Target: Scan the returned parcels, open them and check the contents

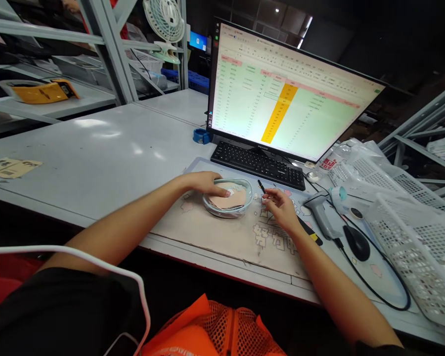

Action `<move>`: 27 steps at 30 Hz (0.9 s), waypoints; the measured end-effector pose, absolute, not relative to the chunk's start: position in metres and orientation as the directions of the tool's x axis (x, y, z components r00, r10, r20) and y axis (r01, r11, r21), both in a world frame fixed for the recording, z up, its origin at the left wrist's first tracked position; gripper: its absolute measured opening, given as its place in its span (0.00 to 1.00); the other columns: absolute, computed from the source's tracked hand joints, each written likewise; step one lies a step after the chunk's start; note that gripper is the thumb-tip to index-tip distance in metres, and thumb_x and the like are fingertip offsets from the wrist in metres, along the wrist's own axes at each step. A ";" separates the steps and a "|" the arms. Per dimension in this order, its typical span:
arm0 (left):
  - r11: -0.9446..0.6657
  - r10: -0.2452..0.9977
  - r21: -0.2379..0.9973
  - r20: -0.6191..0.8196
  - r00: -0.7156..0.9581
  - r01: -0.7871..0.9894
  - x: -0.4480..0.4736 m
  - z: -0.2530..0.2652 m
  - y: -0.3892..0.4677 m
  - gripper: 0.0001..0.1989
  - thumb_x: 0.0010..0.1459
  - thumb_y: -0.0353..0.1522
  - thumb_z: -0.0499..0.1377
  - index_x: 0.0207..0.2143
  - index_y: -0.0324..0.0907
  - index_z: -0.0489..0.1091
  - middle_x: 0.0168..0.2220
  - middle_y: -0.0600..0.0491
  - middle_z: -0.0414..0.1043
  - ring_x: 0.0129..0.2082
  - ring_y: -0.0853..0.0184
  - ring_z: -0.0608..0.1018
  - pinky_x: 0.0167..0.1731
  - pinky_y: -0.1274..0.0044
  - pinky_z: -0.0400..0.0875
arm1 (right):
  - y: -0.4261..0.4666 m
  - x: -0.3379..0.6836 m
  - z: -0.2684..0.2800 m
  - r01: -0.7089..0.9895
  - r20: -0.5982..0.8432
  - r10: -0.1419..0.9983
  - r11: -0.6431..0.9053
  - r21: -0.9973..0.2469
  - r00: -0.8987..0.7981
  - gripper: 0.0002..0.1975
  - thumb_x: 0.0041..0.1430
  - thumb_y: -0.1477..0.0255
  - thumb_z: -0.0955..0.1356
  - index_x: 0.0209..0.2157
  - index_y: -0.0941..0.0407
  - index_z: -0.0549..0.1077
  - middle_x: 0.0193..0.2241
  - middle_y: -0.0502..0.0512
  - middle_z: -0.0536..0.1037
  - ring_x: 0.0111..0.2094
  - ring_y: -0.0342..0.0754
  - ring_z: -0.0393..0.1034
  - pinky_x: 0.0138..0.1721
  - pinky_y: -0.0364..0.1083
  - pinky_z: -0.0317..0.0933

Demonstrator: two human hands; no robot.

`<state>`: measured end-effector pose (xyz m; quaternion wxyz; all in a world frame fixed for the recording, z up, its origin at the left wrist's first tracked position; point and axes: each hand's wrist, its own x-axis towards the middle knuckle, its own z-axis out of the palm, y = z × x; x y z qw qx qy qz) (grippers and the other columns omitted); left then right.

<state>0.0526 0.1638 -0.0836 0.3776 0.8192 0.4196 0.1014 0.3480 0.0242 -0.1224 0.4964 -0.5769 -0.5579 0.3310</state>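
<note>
My left hand point(206, 183) grips the left side of a small oval clear pouch point(238, 213) with pale blue piping, its thumb lying across the top. Something flat and peach-coloured shows through the clear plastic. The pouch rests on a printed desk mat point(222, 236). To the right of it, my right hand point(282, 208) pinches a slim black pen point(261, 186), which points up and to the left. A black and yellow box cutter point(310, 231) lies on the mat beside my right wrist, partly hidden by it.
Behind the mat stand a black keyboard point(257, 164) and a monitor point(282, 94) showing a spreadsheet. At the right are a barcode scanner point(323, 217), a mouse point(356, 242), cables and white plastic baskets point(404, 237). A blue tape roll point(201, 136) sits left of the keyboard; cards point(20, 168) lie far left.
</note>
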 end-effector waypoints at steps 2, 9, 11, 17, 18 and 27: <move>-0.412 0.711 0.683 -0.173 0.682 0.603 0.058 -0.078 0.170 0.32 0.39 0.51 0.74 0.44 0.43 0.77 0.41 0.43 0.83 0.38 0.51 0.83 0.39 0.70 0.73 | 0.031 0.350 -0.122 0.308 0.165 0.974 0.112 -0.945 0.152 0.24 0.52 0.61 0.72 0.49 0.56 0.74 0.40 0.57 0.80 0.36 0.49 0.77 0.34 0.49 0.73; -0.576 0.611 0.684 -0.005 0.792 0.448 0.077 -0.050 0.138 0.53 0.37 0.49 0.76 0.64 0.47 0.62 0.57 0.42 0.73 0.42 0.54 0.82 0.37 0.71 0.76 | 0.058 0.350 -0.080 0.303 0.242 0.970 0.226 -0.926 0.016 0.17 0.55 0.63 0.71 0.45 0.56 0.79 0.39 0.56 0.83 0.38 0.49 0.79 0.40 0.49 0.73; -0.632 0.548 0.673 0.038 0.835 0.384 0.082 -0.042 0.127 0.58 0.38 0.48 0.76 0.69 0.47 0.55 0.62 0.40 0.69 0.48 0.51 0.81 0.43 0.69 0.77 | 0.065 0.348 -0.058 0.380 0.204 0.962 0.260 -0.888 -0.182 0.14 0.57 0.63 0.70 0.41 0.55 0.82 0.41 0.55 0.85 0.41 0.49 0.79 0.45 0.51 0.73; -0.690 0.449 0.664 0.082 0.890 0.287 0.092 -0.032 0.116 0.63 0.42 0.46 0.74 0.75 0.46 0.46 0.69 0.39 0.61 0.64 0.44 0.72 0.60 0.62 0.71 | 0.072 0.329 -0.012 0.601 0.070 0.879 0.378 -0.704 -0.472 0.19 0.57 0.76 0.67 0.47 0.50 0.84 0.50 0.50 0.84 0.49 0.51 0.78 0.55 0.55 0.71; -0.693 0.443 0.665 0.088 0.892 0.278 0.093 -0.032 0.116 0.63 0.42 0.45 0.74 0.75 0.46 0.45 0.70 0.39 0.60 0.65 0.43 0.71 0.62 0.61 0.69 | 0.072 0.327 -0.009 0.607 0.089 0.862 0.420 -0.674 -0.498 0.21 0.56 0.78 0.67 0.48 0.50 0.84 0.52 0.50 0.84 0.52 0.52 0.77 0.58 0.56 0.70; -0.489 0.609 0.804 0.037 0.793 0.338 0.070 -0.051 0.149 0.49 0.41 0.45 0.76 0.65 0.49 0.67 0.59 0.44 0.76 0.54 0.46 0.80 0.50 0.63 0.76 | 0.054 0.347 -0.042 0.570 0.309 0.937 0.346 -0.745 -0.165 0.13 0.62 0.68 0.68 0.44 0.53 0.83 0.42 0.56 0.85 0.43 0.52 0.79 0.48 0.54 0.73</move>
